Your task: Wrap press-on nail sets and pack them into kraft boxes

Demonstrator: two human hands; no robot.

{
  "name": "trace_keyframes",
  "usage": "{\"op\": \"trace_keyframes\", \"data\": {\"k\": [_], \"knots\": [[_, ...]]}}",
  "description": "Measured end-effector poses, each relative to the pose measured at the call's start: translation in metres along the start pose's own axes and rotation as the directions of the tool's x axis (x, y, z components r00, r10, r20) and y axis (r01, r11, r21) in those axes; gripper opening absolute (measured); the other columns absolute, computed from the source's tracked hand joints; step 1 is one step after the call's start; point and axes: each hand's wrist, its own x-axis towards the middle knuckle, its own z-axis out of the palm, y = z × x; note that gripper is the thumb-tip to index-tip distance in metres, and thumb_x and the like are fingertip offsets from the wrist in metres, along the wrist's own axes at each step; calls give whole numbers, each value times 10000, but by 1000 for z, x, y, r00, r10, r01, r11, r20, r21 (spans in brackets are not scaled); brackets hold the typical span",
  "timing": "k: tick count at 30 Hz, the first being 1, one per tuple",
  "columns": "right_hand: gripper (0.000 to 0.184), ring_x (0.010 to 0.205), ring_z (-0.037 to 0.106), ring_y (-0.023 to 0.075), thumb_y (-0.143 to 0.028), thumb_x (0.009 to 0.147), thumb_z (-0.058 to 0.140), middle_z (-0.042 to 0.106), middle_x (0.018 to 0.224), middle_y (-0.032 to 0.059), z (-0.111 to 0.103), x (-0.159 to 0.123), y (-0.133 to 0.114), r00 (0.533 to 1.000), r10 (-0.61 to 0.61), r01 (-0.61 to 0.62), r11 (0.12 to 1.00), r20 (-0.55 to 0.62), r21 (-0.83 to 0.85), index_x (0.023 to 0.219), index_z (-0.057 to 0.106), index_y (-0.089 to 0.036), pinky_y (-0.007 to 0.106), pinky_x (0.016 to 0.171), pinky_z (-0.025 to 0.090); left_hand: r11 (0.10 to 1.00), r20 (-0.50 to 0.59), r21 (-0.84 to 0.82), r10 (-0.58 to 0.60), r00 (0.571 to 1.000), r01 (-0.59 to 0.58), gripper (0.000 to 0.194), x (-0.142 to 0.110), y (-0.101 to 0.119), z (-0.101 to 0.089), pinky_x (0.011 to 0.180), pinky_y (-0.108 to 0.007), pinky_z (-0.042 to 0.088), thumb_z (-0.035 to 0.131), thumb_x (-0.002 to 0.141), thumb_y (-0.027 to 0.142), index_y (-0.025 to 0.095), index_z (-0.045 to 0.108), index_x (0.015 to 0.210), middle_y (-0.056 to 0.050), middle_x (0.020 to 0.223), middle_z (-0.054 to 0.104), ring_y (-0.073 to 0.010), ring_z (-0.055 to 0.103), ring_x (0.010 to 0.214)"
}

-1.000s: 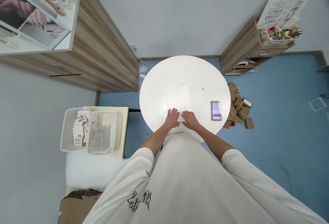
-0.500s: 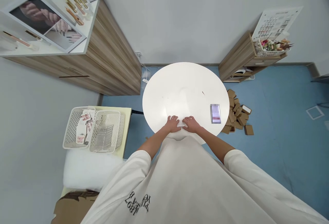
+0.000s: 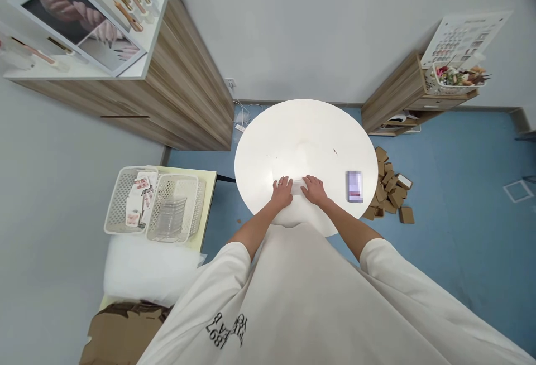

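A small, whitish, translucent bundle (image 3: 297, 187) lies on the round white table (image 3: 301, 125), close to my body. Its exact kind cannot be made out against the white surface. My left hand (image 3: 282, 193) grips its left end with bent fingers, and my right hand (image 3: 315, 189) grips the right end the same way. Part of the bundle is hidden under the fingers. To the right on the tabletop lies a phone-like rectangle (image 3: 354, 186) with a blurred purple face.
Left, a yellowish table (image 3: 208, 181) bears two white baskets (image 3: 125, 173) (image 3: 175, 178) and a white translucent roll (image 3: 146, 267). Cardboard (image 3: 121, 331) lies below. Small brown boxes (image 3: 393, 192) are heaped on the floor at right. Wood-grain cabinets (image 3: 188, 86) (image 3: 396, 94) flank the table.
Both hands have moved forward, away from my body, along with the bundle, and sit slightly farther apart. The view has shifted a little.
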Motion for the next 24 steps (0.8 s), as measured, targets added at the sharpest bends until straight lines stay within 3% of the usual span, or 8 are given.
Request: {"op": "trace_keyframes", "data": {"k": [6,11,15,20,24], "knots": [[481,1417,350,316,-352,1006,393,407,1554,157,-1,-19,12,998,53,-53,998,34,-24,1449,478,-187,483,1133,276,999,32,11,32,999,-32,789,17,-4,6,1208,-605,135,648,810,356,219,325,1516,-179,1593,321,-371,215,1510],[475,1409,362,325,-320,990,418,414,1550,154,2,-30,19,996,65,-62,997,59,-40,1445,483,-200,499,1116,299,999,-13,27,27,1000,-26,758,16,4,8,1204,-629,115,619,790,238,236,347,1497,-171,1536,400,-371,235,1506],[470,1409,363,327,-308,982,430,410,1554,154,3,-37,18,998,21,-20,999,52,-29,1435,498,-202,499,1115,299,999,-25,40,28,999,-27,698,10,8,6,1204,-624,93,633,749,206,226,446,1422,-177,1514,412,-380,234,1497],[564,1429,336,319,-405,932,538,384,1577,137,4,-37,7,994,-69,67,997,82,24,1459,480,-214,490,1145,254,996,90,44,68,994,-72,554,3,7,-1,1203,-615,55,637,768,307,198,526,1300,-166,1380,511,-362,338,1412],[595,1409,366,307,-411,876,620,471,1519,109,7,-30,-1,985,-131,125,991,111,56,1439,510,-252,490,1143,247,995,117,28,91,989,-95,454,-1,7,-8,1200,-613,45,588,814,329,214,533,1250,-138,1319,561,-336,361,1391]]}}
